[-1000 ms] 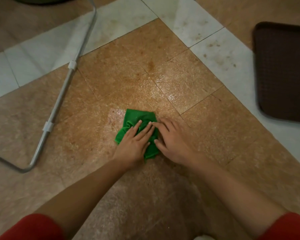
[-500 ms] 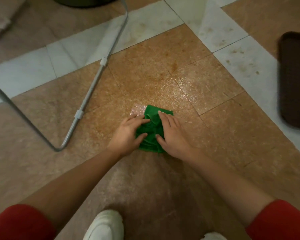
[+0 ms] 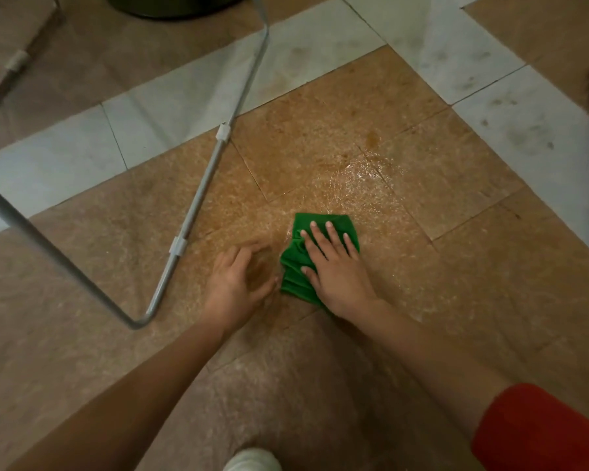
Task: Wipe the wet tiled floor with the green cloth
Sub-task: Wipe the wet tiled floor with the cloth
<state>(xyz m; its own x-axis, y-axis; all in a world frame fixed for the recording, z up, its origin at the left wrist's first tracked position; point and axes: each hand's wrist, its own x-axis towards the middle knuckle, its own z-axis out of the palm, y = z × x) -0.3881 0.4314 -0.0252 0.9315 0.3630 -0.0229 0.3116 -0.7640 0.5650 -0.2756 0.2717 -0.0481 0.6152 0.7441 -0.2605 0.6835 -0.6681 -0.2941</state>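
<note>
1. Since the earlier frame, the left hand (image 3: pixel 237 280) was lifted off the green cloth (image 3: pixel 320 256), fingers apart.
2. The right hand (image 3: pixel 334 266) was pressed flat on it, fingers spread.
3. The wet patch (image 3: pixel 361 185) at twelve o'clock could be missed.

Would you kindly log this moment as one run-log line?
right hand: flat on cloth | left hand: off cloth, blurred | wet patch: beyond cloth, unwiped | frame: left of hands

the green cloth (image 3: pixel 320 253) lies bunched and folded on the tan tiled floor (image 3: pixel 422 185), pressed flat. a shiny wet patch (image 3: pixel 361 178) glistens on the tiles just beyond its far edge.
</note>
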